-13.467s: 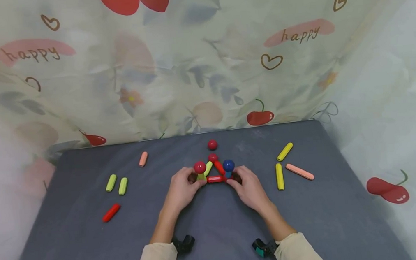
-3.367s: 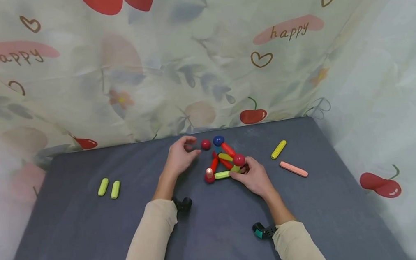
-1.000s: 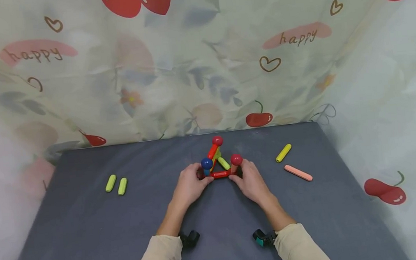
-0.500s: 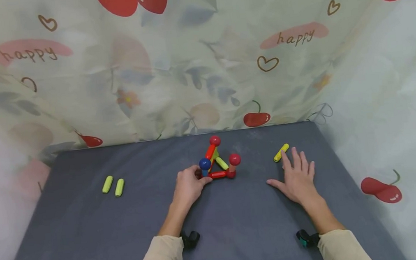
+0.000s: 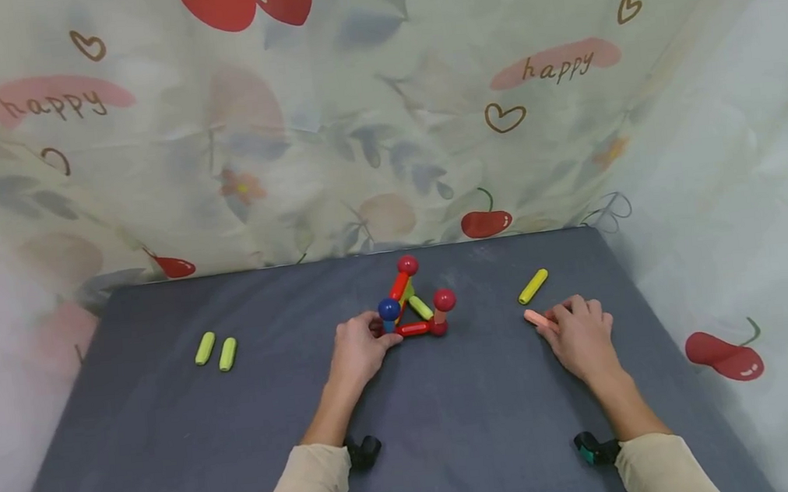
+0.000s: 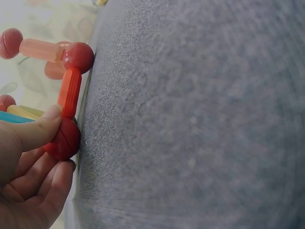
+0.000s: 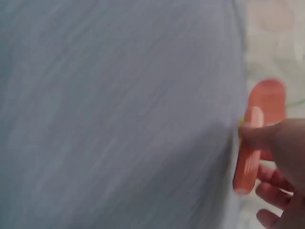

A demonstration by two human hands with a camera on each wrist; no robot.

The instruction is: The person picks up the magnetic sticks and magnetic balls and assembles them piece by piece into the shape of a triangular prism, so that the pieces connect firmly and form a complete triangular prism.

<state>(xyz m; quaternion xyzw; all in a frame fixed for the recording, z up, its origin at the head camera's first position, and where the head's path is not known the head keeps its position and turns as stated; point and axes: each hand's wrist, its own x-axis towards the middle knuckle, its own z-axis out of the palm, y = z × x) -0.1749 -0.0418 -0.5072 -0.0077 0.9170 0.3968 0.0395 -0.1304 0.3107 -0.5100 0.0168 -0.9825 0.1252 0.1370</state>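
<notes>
A small frame of coloured rods and balls stands in the middle of the table. Its front red rod (image 5: 413, 329) lies low, and a blue ball (image 5: 388, 309), a right red ball (image 5: 444, 299) and a back red ball (image 5: 407, 265) top its corners. At the front left corner my left hand (image 5: 357, 351) pinches a lower red ball (image 6: 64, 139), mostly covered by the fingers in the head view. Off to the right, my right hand (image 5: 585, 339) pinches a salmon-pink rod (image 7: 248, 167) between thumb and fingers, apart from the frame.
Behind the right hand lies a yellow rod (image 5: 533, 286). Two light green rods, a left one (image 5: 204, 348) and a right one (image 5: 228, 354), rest on the left of the dark cloth-covered table (image 5: 173, 453). A printed curtain (image 5: 331, 165) hangs along the back edge.
Since one second ago my right hand has let go of the frame, moved right with spread fingers and taken hold of the salmon-pink rod. My left hand has kept its place at the frame.
</notes>
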